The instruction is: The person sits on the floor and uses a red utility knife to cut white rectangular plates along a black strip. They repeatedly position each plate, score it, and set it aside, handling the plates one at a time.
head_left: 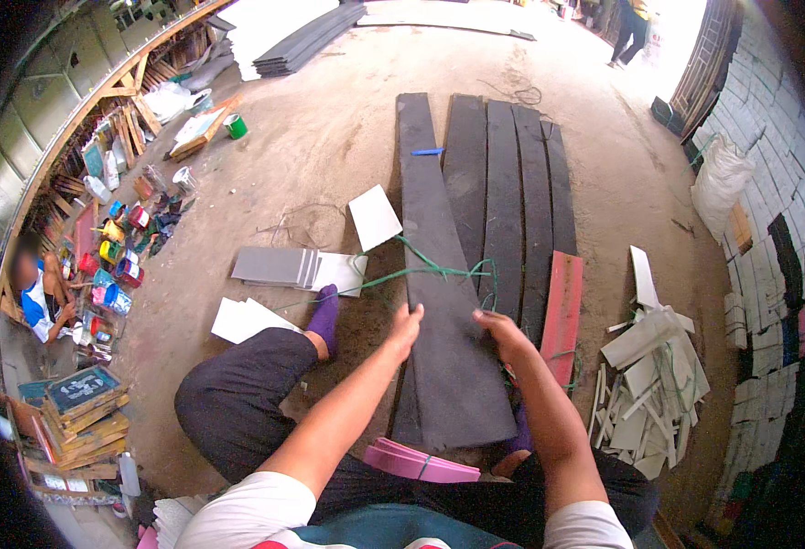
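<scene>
A long, flat black strip (448,366), perhaps foam, slants across my lap and stretches away over the floor. My left hand (407,329) is closed on its left edge, thumb up. On the opposite edge my right hand (503,334) is closed too, its fingers partly hidden beneath. Green string (439,269) runs loosely over the strip, between the hands and its far end. A short blue tie (427,152) crosses the strip farther out. Several more black strips (505,201) lie side by side just to the right, partly under this one.
A red strip (561,311) and white offcuts (645,384) lie right; grey pieces (274,266) and a white piece (375,218) lie left. Pink strips (421,460) are by my lap. A person (41,293) sits among paint cans (128,270); another person (629,32) stands far off.
</scene>
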Action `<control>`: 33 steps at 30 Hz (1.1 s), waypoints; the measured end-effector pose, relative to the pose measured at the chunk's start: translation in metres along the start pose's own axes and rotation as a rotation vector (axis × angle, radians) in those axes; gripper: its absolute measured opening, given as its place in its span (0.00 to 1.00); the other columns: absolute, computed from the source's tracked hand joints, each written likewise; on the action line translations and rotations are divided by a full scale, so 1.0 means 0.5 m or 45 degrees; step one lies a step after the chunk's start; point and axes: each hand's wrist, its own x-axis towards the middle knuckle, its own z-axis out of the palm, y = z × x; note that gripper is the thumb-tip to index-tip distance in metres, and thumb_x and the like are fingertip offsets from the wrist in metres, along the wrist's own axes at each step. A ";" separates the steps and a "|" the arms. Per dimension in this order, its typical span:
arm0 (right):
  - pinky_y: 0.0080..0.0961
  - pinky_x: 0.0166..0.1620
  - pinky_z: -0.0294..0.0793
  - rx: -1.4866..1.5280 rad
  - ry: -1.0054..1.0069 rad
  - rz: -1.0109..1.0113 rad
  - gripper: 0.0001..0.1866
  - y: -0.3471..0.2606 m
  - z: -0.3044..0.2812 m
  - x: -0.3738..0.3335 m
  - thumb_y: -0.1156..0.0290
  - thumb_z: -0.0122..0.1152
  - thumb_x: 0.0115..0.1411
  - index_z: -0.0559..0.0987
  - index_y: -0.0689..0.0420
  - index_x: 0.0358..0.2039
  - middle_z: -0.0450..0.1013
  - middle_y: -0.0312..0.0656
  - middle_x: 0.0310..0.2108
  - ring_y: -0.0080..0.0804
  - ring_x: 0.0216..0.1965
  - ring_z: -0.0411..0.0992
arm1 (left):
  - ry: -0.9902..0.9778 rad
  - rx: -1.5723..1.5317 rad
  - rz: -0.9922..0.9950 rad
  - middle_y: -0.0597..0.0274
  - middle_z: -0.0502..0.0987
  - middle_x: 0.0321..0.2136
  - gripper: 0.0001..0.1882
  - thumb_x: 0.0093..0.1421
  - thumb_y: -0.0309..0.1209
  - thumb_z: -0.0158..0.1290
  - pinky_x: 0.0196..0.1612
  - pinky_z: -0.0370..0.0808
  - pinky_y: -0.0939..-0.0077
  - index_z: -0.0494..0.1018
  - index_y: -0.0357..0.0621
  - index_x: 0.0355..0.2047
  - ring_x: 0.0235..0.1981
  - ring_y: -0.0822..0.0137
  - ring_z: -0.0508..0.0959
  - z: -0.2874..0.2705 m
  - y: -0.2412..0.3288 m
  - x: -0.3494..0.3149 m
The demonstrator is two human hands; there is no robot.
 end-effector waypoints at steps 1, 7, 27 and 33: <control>0.47 0.64 0.64 -0.319 0.114 -0.045 0.41 -0.006 0.012 -0.024 0.56 0.67 0.64 0.61 0.63 0.70 0.68 0.55 0.63 0.52 0.62 0.68 | 0.001 -0.055 0.022 0.55 0.78 0.49 0.21 0.71 0.41 0.50 0.54 0.71 0.60 0.71 0.37 0.54 0.51 0.61 0.76 0.020 -0.025 -0.014; 0.45 0.56 0.74 -1.352 0.580 -0.458 0.32 -0.151 -0.081 -0.158 0.65 0.70 0.57 0.72 0.60 0.61 0.76 0.58 0.53 0.52 0.56 0.74 | -0.147 0.190 -0.210 0.48 0.75 0.55 0.33 0.69 0.49 0.53 0.56 0.71 0.58 0.66 0.34 0.63 0.50 0.55 0.77 0.079 -0.054 -0.047; 0.37 0.41 0.77 -2.673 1.120 -0.815 0.19 -0.205 -0.261 -0.413 0.67 0.54 0.64 0.76 0.37 0.55 0.78 0.37 0.39 0.37 0.43 0.79 | -0.058 0.970 0.599 0.47 0.65 0.65 0.46 0.51 0.47 0.69 0.65 0.66 0.53 0.59 0.46 0.65 0.65 0.45 0.66 0.165 0.053 -0.035; 0.37 0.39 0.79 -2.695 1.176 -0.877 0.12 -0.146 -0.268 -0.374 0.61 0.54 0.65 0.78 0.46 0.47 0.78 0.36 0.40 0.36 0.42 0.80 | -0.219 1.230 0.861 0.55 0.70 0.59 0.37 0.53 0.44 0.68 0.62 0.69 0.56 0.66 0.53 0.61 0.61 0.49 0.70 0.232 0.143 -0.093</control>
